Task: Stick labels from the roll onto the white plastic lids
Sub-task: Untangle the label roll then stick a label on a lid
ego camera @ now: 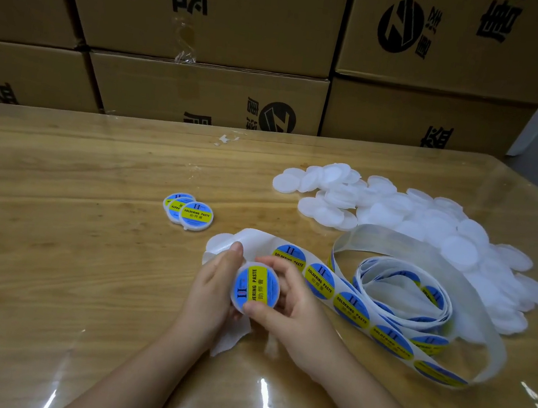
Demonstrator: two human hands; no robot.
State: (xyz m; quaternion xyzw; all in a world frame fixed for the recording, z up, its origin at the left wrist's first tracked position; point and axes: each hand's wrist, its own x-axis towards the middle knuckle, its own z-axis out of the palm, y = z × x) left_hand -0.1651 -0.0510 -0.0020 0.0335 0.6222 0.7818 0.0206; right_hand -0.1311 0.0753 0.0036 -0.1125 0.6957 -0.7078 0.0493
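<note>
We've got both hands close together near the middle of the table (51, 214), clamped on a single white plastic lid (235, 300). The left hand (214, 286) cups its left side with the thumb pointing up past the rim. The right hand (296, 306) has its thumb on the lower edge and its fingers curled over the top edge. The lid faces up at us, and a blue and yellow "SOLDERING PASTE" label (254, 286) covers most of its face (the text runs sideways from where we sit).

Right under and behind the hands lies the bare backing paper (229, 338), already stripped of stickers. It runs on to the right as the label strip (353, 310), still full of round labels, which loops into a loose coil on the table.

Beyond the coil, on the right side, sits the pile of unlabelled lids (430, 230), all plain white and heaped over each other. To the left of our hands, well apart from them, three finished lids (188, 214) overlap in a little row with their labels up.

The tabletop is wood under a shiny clear cover, and printed cardboard boxes (217, 23) are stacked along the far edge.
</note>
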